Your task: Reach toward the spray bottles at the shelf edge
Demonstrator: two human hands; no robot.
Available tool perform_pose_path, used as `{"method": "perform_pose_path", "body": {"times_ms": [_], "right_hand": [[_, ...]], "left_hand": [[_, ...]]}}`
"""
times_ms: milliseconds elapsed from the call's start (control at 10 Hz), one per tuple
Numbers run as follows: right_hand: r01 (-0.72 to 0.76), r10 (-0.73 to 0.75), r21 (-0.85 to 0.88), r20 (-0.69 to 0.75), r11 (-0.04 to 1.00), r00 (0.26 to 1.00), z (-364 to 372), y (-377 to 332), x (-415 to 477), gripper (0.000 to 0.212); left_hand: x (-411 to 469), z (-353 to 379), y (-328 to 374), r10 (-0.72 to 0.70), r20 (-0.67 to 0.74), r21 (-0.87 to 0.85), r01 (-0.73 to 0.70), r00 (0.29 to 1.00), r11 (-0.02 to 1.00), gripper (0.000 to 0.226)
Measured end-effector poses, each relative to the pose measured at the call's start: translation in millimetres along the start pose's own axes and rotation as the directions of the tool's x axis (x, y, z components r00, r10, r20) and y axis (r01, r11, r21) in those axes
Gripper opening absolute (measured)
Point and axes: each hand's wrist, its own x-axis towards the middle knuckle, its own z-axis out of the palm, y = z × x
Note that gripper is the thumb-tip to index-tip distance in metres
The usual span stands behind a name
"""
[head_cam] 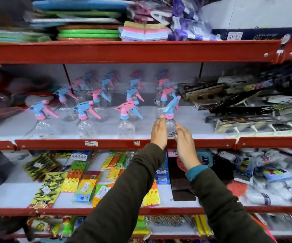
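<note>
Clear spray bottle (170, 126) at shelf (106, 144) edge, between your left hand (159, 133) and right hand (185, 144); fingers straight, flanking, not gripping. Nudge could tip bottle off edge or into neighbour bottle (126, 128).

red shelving (124, 51), white boards, seemingly shop-lit

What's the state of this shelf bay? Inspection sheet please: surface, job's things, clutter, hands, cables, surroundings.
Surface: white middle shelf with a red front rail, price tag on the rail.
Job's things: clear spray bottle with a blue-and-pink trigger head, upright at the shelf front, between both hands.
Clutter: more spray bottles in rows to the left; black boxed packs stacked to the right.
Hands: left hand and right hand flank the bottle, fingers straight; contact unclear.
Cables: nothing seen.
Surroundings: folded cloths on the shelf above; bagged clothes pegs on the shelf below; edges blurred.
</note>
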Motion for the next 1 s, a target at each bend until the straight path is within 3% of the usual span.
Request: {"method": "perform_pose_path", "body": {"times_ms": [100, 300, 500, 900, 1000], "right_hand": [[-0.014, 0.013, 0.027, 0.024, 1.000, 1.000, 0.2, 1.6, -3.6, 0.045], [-0.019, 0.018, -0.006, -0.049, 1.000, 0.999, -5.7, -7.9, 12.7, 0.048], [-0.081, 0.081, 0.008, 0.030, 0.997, 0.996, -1.9, -17.9, 19.0, 0.051], [-0.062, 0.062, -0.006, 0.002, 0.998, 0.998, -9.6, -15.4, 3.1, 0.046], [-0.027, 0.026, -0.007, -0.085, 1.000, 0.996, -12.1, -15.6, -5.2, 0.043]], "left_hand": [[5.6, -3.6, 3.4, -0.023, 0.026, -0.001, 0.023, 0.999, 1.000, 0.063], [1.0, -6.3, -6.7, 0.015, -0.115, 0.009, -0.014, 0.993, 1.000, 0.061], [-4.4, -0.9, -8.3, 0.006, -0.053, 0.014, -0.006, 0.999, 1.000, 0.065], [-3.6, -1.9, -8.7, 0.016, 0.045, 0.034, -0.017, 0.999, 0.999, 0.061], [-10.3, -1.1, -10.8, 0.062, -0.036, 0.044, -0.060, 0.997, 0.997, 0.061]]}}
